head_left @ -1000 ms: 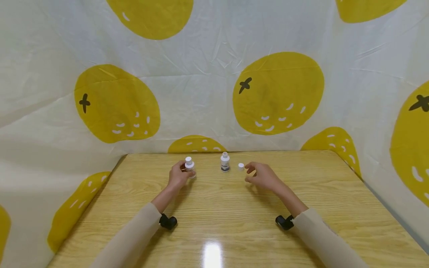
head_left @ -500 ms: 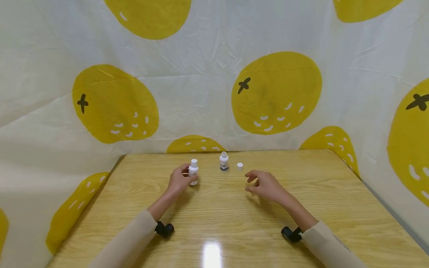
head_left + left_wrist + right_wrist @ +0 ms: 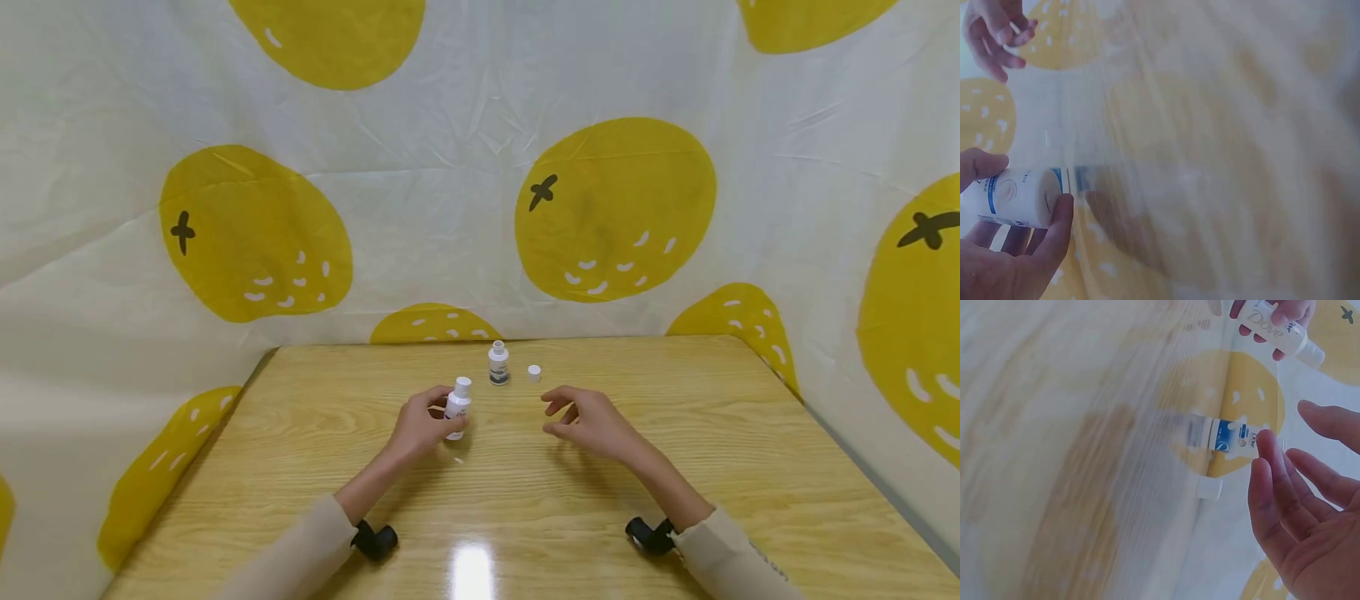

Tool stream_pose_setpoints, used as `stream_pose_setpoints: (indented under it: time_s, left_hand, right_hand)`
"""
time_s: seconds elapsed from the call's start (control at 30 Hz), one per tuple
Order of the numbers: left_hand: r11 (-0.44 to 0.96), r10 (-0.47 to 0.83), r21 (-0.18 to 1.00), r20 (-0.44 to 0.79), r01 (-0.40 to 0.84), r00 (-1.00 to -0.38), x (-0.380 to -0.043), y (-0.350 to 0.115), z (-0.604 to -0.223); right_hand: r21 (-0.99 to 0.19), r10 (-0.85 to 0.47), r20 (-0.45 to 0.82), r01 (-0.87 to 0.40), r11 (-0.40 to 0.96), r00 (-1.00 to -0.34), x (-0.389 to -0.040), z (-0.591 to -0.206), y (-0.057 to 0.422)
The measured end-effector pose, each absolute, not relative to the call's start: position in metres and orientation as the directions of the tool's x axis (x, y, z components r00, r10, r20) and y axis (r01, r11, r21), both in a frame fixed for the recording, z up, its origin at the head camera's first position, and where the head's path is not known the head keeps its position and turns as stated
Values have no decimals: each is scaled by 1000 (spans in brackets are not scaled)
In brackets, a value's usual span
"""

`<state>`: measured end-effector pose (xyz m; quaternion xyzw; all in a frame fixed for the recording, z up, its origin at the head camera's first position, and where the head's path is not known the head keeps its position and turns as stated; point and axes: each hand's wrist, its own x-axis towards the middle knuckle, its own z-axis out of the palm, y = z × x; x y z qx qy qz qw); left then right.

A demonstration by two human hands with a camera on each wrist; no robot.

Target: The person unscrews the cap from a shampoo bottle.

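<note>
My left hand [image 3: 422, 427] grips a small white capped bottle [image 3: 458, 407] round its body, thumb on the near side. The bottle leans a little, cap up; in the right wrist view "Dove" is printed on the held bottle [image 3: 1269, 325]. Its base [image 3: 1049, 195] shows in the left wrist view. My right hand [image 3: 592, 422] holds nothing, fingers loosely bent and apart above the table. Beyond the hands an uncapped white bottle [image 3: 498, 365] with a blue-marked label stands upright. Just right of it a loose white cap [image 3: 534, 373] lies on the table.
The wood-grain table [image 3: 525, 508] runs back to a hanging cloth [image 3: 435, 225] with yellow fruit prints, which also closes in both sides. A black wrist camera [image 3: 375, 542] sits at the left sleeve, another black camera [image 3: 649, 536] at the right.
My left hand has brought the capped bottle to the right and nearer to me. The right hand has drawn back from the loose cap. The uncapped bottle and cap stay put.
</note>
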<state>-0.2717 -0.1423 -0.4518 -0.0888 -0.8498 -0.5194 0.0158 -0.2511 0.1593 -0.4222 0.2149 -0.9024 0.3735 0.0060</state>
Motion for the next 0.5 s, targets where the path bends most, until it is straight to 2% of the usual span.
stream_pose_setpoints:
  time_s: [0.27,0.5]
  left_hand:
    - [426,195,889,87,164,-977,-259,-130,-452]
    - [417,249,895,54,158,-967,-252,-118,-452]
  right_hand:
    - [-689,-445,205,-452,567,-872,-250,-419,152]
    - [-744,-429,174,-404,533,-887,-249,-417,145]
